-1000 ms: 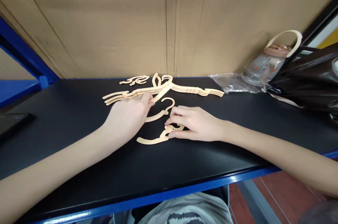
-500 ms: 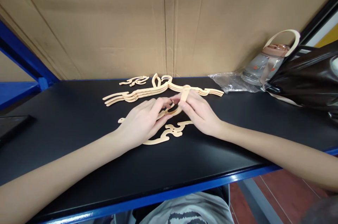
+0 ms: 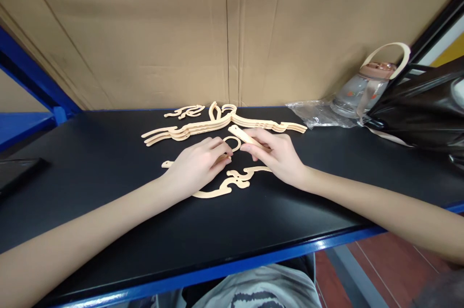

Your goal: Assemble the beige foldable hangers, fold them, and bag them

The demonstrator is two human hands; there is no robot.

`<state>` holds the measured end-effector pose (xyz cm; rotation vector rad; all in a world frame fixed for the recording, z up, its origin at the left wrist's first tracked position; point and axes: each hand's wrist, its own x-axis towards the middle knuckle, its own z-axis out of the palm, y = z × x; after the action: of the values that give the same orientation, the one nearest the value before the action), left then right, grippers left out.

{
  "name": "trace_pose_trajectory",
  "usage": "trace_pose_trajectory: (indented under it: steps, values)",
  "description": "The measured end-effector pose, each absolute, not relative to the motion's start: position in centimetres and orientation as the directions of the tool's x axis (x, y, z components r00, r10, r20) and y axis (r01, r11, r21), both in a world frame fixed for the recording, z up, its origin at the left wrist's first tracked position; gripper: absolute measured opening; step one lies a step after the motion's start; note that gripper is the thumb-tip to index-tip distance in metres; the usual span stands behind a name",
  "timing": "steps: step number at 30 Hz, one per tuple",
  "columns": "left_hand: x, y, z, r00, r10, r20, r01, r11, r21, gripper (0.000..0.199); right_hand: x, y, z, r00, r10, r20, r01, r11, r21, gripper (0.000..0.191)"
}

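Observation:
My left hand (image 3: 201, 163) is closed on a cream hanger piece (image 3: 166, 164), whose holed end sticks out to the left; the hand hides its middle. Just beyond these fingertips shows a curved cream hook (image 3: 237, 145); I cannot tell whether it belongs to that piece. My right hand (image 3: 277, 151) pinches a hanger arm (image 3: 239, 134) between thumb and fingers, its slotted end pointing up and left. The two hands are apart. Below them, loose hanger pieces (image 3: 237, 181) lie on the black tabletop, partly covered by both hands.
Behind the hands lies a stack of cream hangers (image 3: 203, 126), with small loose hanger parts (image 3: 186, 111) at its left. At right are a clear plastic bag (image 3: 315, 114), a water bottle (image 3: 366, 88) and a black bag (image 3: 427, 110). Cardboard (image 3: 152, 32) walls the back.
My right hand has moved apart from my left and turned its hanger arm from upright to slanting left. The curved hook between the hands now shows more plainly. My left hand has barely moved.

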<state>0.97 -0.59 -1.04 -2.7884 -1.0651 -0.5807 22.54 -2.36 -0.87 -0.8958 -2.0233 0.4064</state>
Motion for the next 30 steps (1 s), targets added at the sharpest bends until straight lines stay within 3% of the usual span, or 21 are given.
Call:
trace_pose_trajectory:
  steps: [7, 11, 16, 21, 25, 30]
  values:
    - [1.1, -0.6, -1.0, 0.659, 0.646, 0.385, 0.69, -0.723, 0.034, 0.017, 22.4, -2.7, -0.5, -0.375, 0.726, 0.577, 0.625, 0.657, -0.42, 0.031]
    - [1.1, -0.6, -1.1, 0.658, 0.652, 0.376, 0.684, -0.727, 0.065, 0.016, 22.5, -2.3, -0.6, -0.356, 0.75, 0.557, 0.641, 0.63, -0.439, 0.03]
    - [1.2, -0.6, -1.2, 0.572, 0.74, 0.352, 0.653, -0.671, 0.35, 0.012, 22.4, -2.3, -0.8, -0.351, 0.75, 0.56, 0.606, 0.638, -0.475, 0.021]
    - [1.3, -0.7, -1.0, 0.485, 0.825, 0.289, 0.545, -0.544, 0.638, 0.018, 22.5, -2.4, -0.4, -0.364, 0.588, 0.722, 0.628, 0.728, -0.275, 0.013]
    - [1.3, -0.6, -1.0, 0.472, 0.836, 0.279, 0.531, -0.522, 0.668, 0.018, 22.7, -2.4, 0.1, -0.364, 0.514, 0.777, 0.67, 0.724, -0.165, 0.018]
    - [1.1, -0.3, -1.0, 0.433, 0.851, 0.297, 0.525, -0.506, 0.685, 0.021, 22.7, -2.6, 0.2, -0.431, 0.523, 0.736, 0.563, 0.793, -0.234, 0.028]
